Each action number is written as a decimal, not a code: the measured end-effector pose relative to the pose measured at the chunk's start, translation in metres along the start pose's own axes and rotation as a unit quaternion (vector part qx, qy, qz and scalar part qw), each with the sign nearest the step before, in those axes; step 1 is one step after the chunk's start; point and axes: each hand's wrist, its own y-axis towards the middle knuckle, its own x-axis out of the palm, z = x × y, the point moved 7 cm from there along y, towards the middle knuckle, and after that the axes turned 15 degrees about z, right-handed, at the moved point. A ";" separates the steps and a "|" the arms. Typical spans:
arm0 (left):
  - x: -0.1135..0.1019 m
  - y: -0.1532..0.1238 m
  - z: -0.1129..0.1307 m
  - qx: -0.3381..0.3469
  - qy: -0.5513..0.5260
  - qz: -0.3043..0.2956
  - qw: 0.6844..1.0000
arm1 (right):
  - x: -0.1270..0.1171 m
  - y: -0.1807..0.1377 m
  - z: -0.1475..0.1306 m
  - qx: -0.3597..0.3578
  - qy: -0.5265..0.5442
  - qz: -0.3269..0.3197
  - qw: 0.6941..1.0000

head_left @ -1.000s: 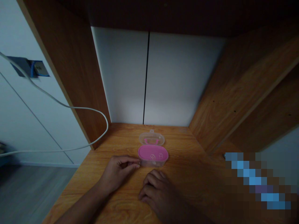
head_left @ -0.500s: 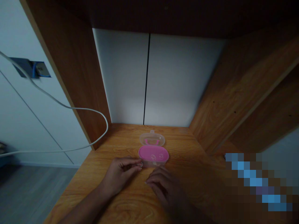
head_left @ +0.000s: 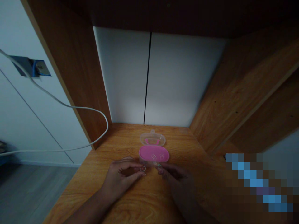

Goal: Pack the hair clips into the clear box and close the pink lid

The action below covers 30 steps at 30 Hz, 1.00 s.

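The right hand [head_left: 176, 178] has risen to meet the left hand [head_left: 122, 175], whose grip pinches a small metal ring [head_left: 143, 169] while the right grip holds a second ring [head_left: 159, 166] (too dim to be sure) just in front of the open clear case [head_left: 154, 154] near the far edge of the table [head_left: 184, 146].

**No legible writing**

Nothing readable on the pink plastic case [head_left: 154, 154]: only a plain pink lid with faint round shapes, too small and dim to tell as marks. Nothing readable on the wall socket plate [head_left: 39, 68] either, a small, blurred panel with a blue edge. The pixelated patch [head_left: 259, 182] at lower right shows only coloured squares.
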 end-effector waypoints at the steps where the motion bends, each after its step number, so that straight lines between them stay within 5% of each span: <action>1: -0.001 0.000 0.001 0.003 -0.005 0.003 1.000 | -0.001 0.001 0.000 0.010 0.001 0.001 1.000; 11: 0.001 -0.001 0.003 0.026 -0.018 -0.008 0.999 | 0.001 0.003 -0.008 -0.016 -0.009 0.002 1.000; 19: 0.009 -0.003 0.009 0.079 0.020 -0.041 0.996 | 0.016 -0.013 -0.025 -0.146 0.016 -0.115 0.982; 30: 0.017 -0.009 0.012 0.077 -0.011 -0.071 0.994 | 0.025 -0.021 -0.009 -0.086 -0.023 -0.139 0.986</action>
